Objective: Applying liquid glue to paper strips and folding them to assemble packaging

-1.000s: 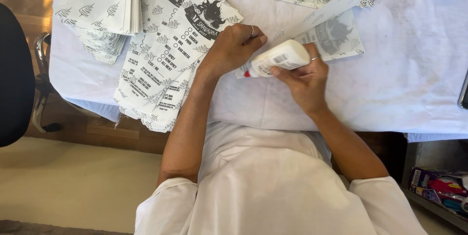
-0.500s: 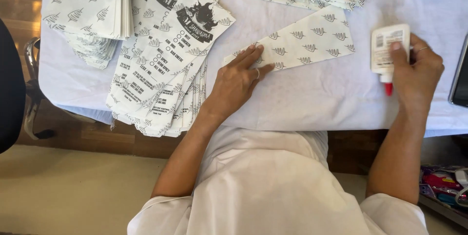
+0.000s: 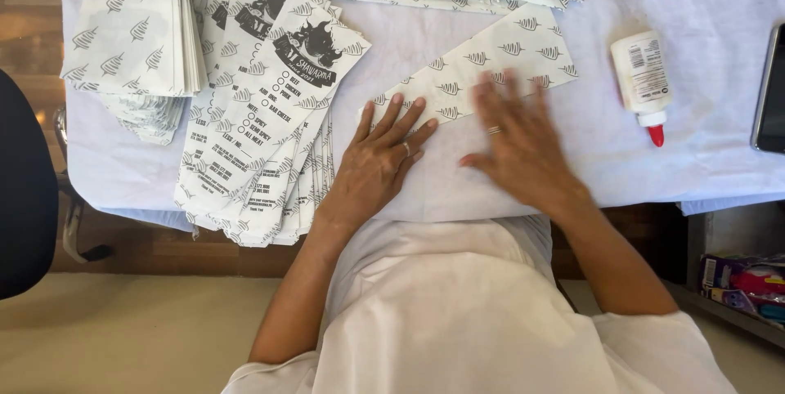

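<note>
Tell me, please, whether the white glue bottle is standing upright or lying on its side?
Lying on its side. The glue bottle rests flat on the white table cover, red tip toward the table's near edge, apart from both hands.

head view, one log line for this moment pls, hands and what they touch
left hand: flat on folded paper bag | right hand: flat on same bag | glue bottle: lying on table cloth, untouched

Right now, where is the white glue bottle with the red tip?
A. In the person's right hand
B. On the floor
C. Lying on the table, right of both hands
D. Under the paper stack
C: the glue bottle lies untouched on the table, while the right hand presses flat on the patterned paper sheet.
</note>
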